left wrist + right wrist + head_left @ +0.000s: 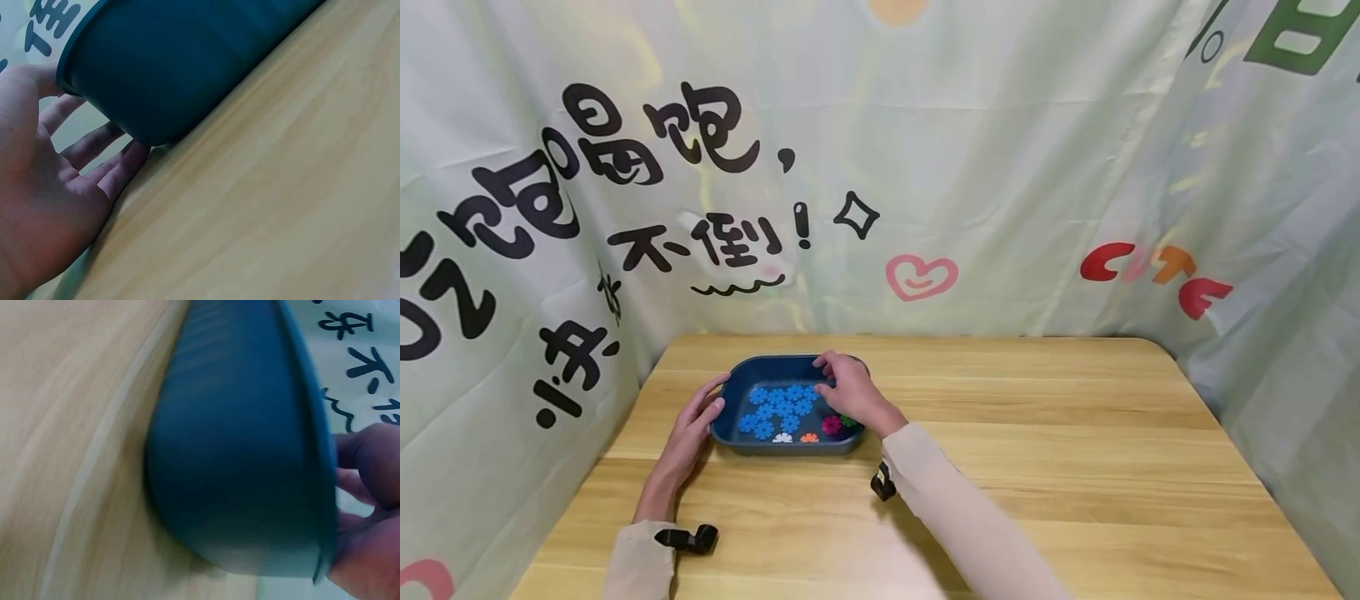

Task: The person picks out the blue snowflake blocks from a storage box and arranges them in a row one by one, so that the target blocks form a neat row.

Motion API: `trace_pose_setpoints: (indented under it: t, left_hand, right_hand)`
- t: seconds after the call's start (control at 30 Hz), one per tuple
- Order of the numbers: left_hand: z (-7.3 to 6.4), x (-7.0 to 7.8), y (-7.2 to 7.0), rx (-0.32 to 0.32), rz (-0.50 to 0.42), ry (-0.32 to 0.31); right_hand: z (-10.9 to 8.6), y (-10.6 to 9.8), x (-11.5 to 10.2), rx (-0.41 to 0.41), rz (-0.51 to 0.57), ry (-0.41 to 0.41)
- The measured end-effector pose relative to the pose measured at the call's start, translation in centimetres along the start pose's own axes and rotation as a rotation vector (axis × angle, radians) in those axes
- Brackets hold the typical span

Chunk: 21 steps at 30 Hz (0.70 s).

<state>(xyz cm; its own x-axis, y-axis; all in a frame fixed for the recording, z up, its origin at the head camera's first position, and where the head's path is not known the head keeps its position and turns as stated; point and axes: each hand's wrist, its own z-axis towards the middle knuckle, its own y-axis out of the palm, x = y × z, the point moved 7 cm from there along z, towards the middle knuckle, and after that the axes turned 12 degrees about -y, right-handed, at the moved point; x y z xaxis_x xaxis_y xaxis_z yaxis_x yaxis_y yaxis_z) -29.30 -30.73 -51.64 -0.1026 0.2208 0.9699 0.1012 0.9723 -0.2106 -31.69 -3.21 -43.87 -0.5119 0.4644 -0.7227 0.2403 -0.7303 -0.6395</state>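
A dark blue tray (pixel 827 448) with raised sides and rounded corners sits on the wooden table. Inside lie several blue flower-shaped plastic pieces (pixel 784 407), mostly toward the left. Along its near side are a white piece (pixel 782 437), an orange piece (pixel 808 437), a magenta piece (pixel 831 425) and a partly hidden green piece (pixel 847 421). My left hand (pixel 688 425) holds the tray's left end, thumb at the rim and fingers against the outer wall. Over the right end reaches my right hand (pixel 853 390), thumb and forefinger apart, no piece visible between them.
The wooden table (pixel 1037 467) extends to the right and in front of the tray. Behind it hangs a pale printed curtain (pixel 1000 167) that also runs along both sides. Each wrist wears a small black camera, the left camera (pixel 692 540) above the table's front part.
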Motion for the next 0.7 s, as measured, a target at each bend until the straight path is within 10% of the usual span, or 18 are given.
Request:
trace_pose_setpoints:
  t: [0.7]
  left_hand:
    - [0.2, -0.2, -0.3, 0.022, 0.015, 0.011]
  right_hand:
    - [1.4, 3.2, 1.5, -0.150, -0.138, 0.077]
